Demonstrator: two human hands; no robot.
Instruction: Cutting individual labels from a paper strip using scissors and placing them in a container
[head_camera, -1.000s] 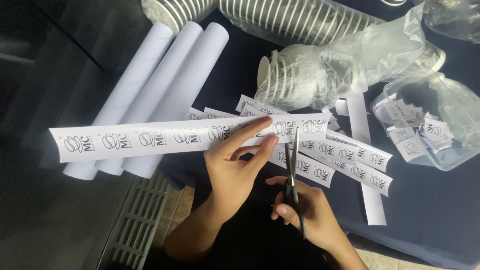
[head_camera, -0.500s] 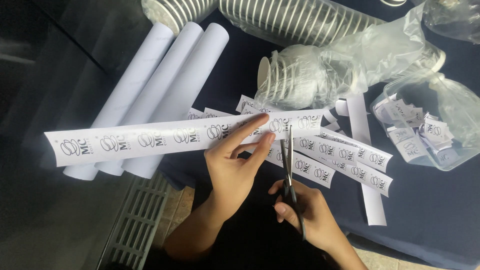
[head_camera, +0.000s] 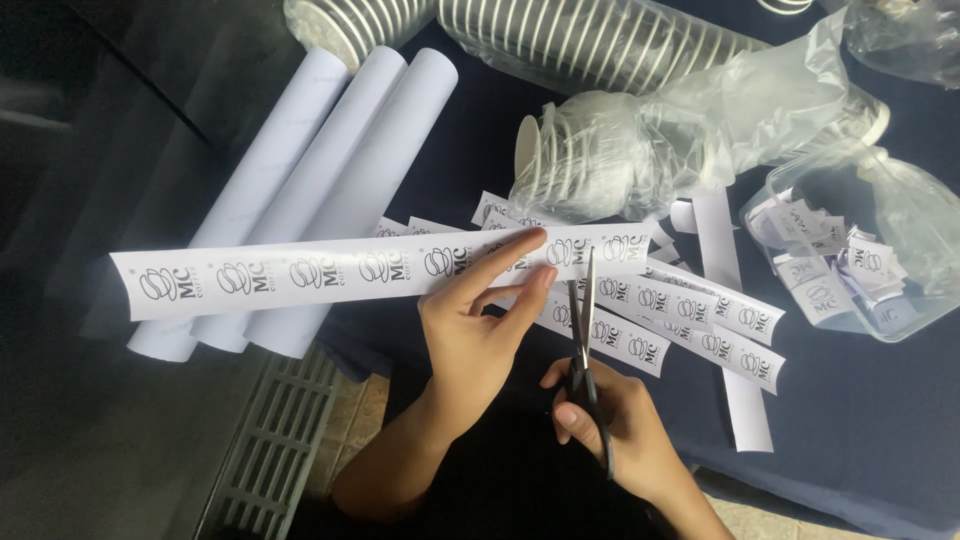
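The right hand (head_camera: 625, 430) is nearest the camera, clenched through the handles of a pair of scissors (head_camera: 583, 350) whose blades point away from the person and meet the lower edge of the long printed strip (head_camera: 350, 270). The left hand (head_camera: 470, 330), just left of the scissors, grasps that strip with fingers pinched across it. The strip is held above the table (head_camera: 880, 440) edge; most of its length runs left of the scissors and appears uncut, so the bulk of the cutting is judged still to be done. Right of the scissors, several shorter printed strips (head_camera: 690, 310) lie on the table. Farther right, a clear container (head_camera: 860, 250) holds small cut labels, indicating part of the work is complete. Left of the scissors and beyond lie three white paper rolls (head_camera: 330, 180). Farthest off lie sleeves of stacked paper cups (head_camera: 620, 140) in plastic wrap.
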